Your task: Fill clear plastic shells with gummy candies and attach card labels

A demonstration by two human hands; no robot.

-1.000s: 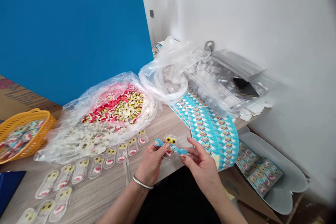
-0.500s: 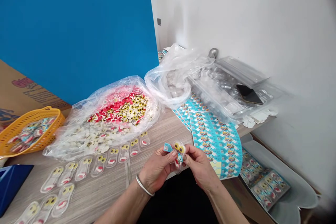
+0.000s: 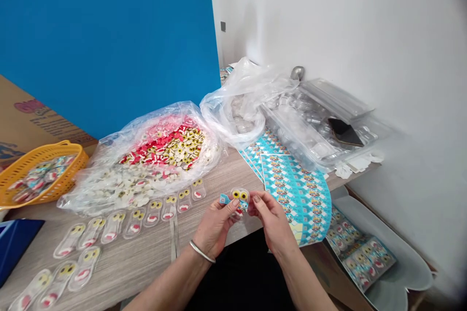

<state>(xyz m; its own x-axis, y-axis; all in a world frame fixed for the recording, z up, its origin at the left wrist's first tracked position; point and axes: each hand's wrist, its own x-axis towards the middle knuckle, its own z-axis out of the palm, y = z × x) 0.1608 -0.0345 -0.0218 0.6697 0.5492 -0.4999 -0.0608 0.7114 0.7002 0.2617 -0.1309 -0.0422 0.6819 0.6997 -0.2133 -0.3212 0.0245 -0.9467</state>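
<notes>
My left hand [image 3: 214,224] grips a small clear plastic blister pack [image 3: 241,195] over the table's front edge. Inside the pack are two round yellow eye pieces at the top and a red-and-white piece below. A blue printed sticker [image 3: 224,199] lies across its middle under my left thumb, one end sticking out to the left. My right hand [image 3: 272,214] has its thumb and fingers pinched at the pack's right edge; whether they also catch the sticker is hidden. Similar filled blister packs [image 3: 134,222] lie in rows on the table to the left.
A clear bag [image 3: 175,150] of loose red and yellow pieces lies behind the rows. An orange basket [image 3: 69,189] stands far left. Blue sticker sheets [image 3: 295,194] lie right, below clear plastic trays [image 3: 310,131]. A box [image 3: 368,257] with packed cards stands lower right.
The blister pack has turned more upright and faces me more squarely. The right fingers have moved from its front to its right edge. The view has shifted slightly.
</notes>
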